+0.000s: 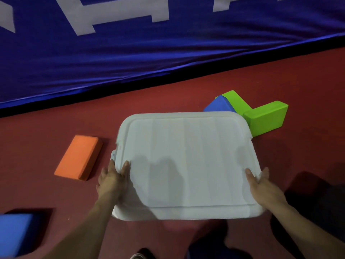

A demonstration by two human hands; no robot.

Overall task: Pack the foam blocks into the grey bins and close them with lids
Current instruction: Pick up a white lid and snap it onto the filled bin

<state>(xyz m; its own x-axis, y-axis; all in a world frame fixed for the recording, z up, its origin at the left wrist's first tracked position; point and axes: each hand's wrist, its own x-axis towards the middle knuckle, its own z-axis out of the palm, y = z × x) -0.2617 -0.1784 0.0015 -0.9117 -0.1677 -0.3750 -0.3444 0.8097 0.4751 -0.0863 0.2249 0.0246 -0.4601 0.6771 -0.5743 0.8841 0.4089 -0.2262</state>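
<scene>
Fingers [125, 168] of both hands clamp the pale lid's [186, 161] side edges above the red floor [168, 94]; it should be kept level and seated squarely on the bin beneath, which is largely hidden.

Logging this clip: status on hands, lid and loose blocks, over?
Left hand and right hand gripping white lid by its sides. Bin beneath hidden. Orange block, green blocks, blue blocks on the floor, unpacked.
</scene>
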